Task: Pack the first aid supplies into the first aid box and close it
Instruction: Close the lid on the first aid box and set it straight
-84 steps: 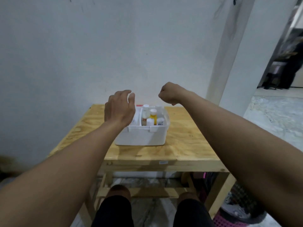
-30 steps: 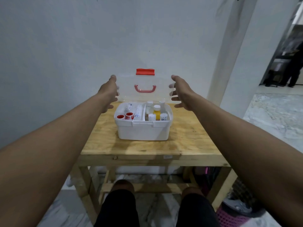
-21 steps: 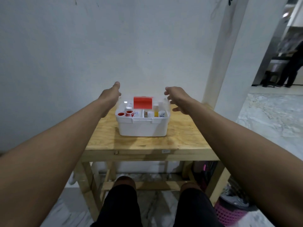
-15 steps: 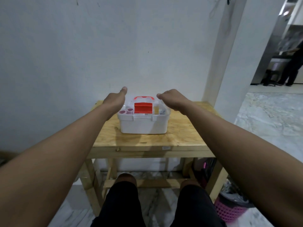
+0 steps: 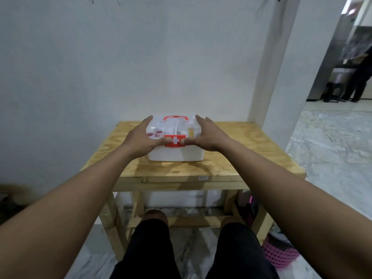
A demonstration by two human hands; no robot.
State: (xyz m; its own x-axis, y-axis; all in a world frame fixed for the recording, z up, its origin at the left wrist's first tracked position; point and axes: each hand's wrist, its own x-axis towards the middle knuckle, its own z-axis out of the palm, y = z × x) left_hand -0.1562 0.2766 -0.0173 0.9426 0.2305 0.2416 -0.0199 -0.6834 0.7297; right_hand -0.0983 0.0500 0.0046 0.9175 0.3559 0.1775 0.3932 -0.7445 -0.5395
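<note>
While both of my hands rest on it, the first aid box (image 5: 174,147) sits on the wooden table (image 5: 237,158), toward the back edge near the white wall (image 5: 120,67). Its lower body is opaque white plastic, and the clear lid (image 5: 175,126) lies flat down over it. Through the lid I can make out red-capped containers (image 5: 156,133) on the left side and a yellowish bottle (image 5: 191,132) on the right side, though the smaller items between them are too blurred to name. A red carry handle (image 5: 175,117) lies at the far side of the lid top. At the middle of the front edge sits a red latch (image 5: 174,140) marked with a white cross.

My left hand (image 5: 142,137) is spread over the left end of the lid, fingers reaching along the far left corner, thumb (image 5: 165,140) pressed against the left edge of the latch. My right hand (image 5: 207,136) mirrors it on the right end, fingers extended along the far right corner, thumb (image 5: 186,141) touching the right edge of the latch. Neither hand is clenched; both lie opened out flat, pressing on the box rather than wrapping around it. I cannot tell whether the latch has fully snapped into place.

My knees in black shorts (image 5: 193,250) show under the table, and a pink basket (image 5: 279,254) stands on the floor to the right.
</note>
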